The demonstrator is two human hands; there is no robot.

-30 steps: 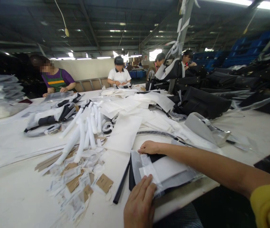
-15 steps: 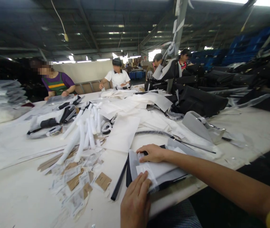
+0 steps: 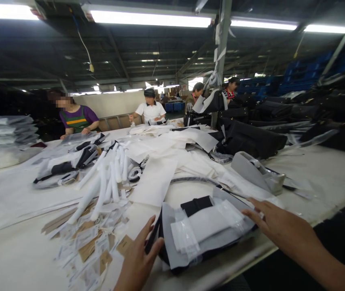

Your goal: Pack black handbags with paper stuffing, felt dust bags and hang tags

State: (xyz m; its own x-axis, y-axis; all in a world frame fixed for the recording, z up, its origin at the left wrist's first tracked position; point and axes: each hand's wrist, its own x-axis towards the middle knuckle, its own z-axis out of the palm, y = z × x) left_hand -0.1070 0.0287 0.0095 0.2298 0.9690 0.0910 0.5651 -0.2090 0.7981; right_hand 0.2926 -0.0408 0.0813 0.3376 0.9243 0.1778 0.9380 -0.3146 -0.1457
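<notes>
In front of me on the table lies a flat bag (image 3: 214, 246), grey on top with black edges. A white wrapped packet (image 3: 204, 226) with clear plastic ends rests across it, beside a black folded piece (image 3: 197, 205). The bag's dark strap (image 3: 190, 179) arcs out behind it. My left hand (image 3: 142, 254) is at the bag's left edge, thumb and fingers spread. At the opposite edge is my right hand (image 3: 277, 224), fingers stretched out towards the bag and strap; whether they touch it I cannot tell.
To the left lie white padded tubes (image 3: 99, 186) and brown tags (image 3: 99, 258) in small plastic bags. White sheets (image 3: 157, 178) cover the table's middle. Black bags (image 3: 251, 137) are piled at the right. Several co-workers stand beyond, one in a white shirt (image 3: 151, 111).
My hands have moved off the packet and apart, the left to the bag's left edge and the right to its right edge. The view has tilted upward, bringing in ceiling lights.
</notes>
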